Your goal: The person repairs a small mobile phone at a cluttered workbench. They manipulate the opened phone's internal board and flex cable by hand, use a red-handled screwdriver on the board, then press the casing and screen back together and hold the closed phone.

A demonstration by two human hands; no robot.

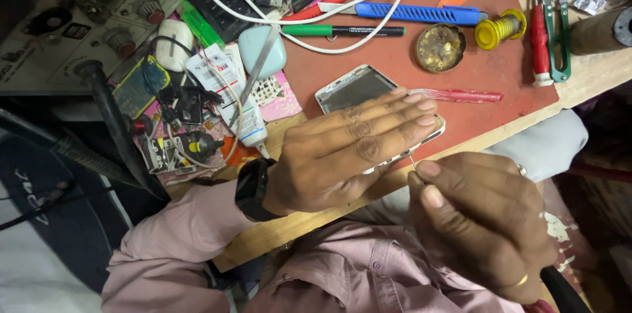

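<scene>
My left hand lies flat, fingers together, on top of a silver phone body that rests on the red mat. It presses the phone down and hides most of its lower half. My right hand is just below and to the right, thumb and finger pinched on a thin metal pin whose tip points at the phone's lower edge. A black watch sits on my left wrist.
A red-handled tool lies beside the phone. Farther back are a round tin of flux, a yellow solder spool, a blue-handled tool, a green marker, scissors and a red screwdriver. Cables, a glue tube and small parts clutter the left.
</scene>
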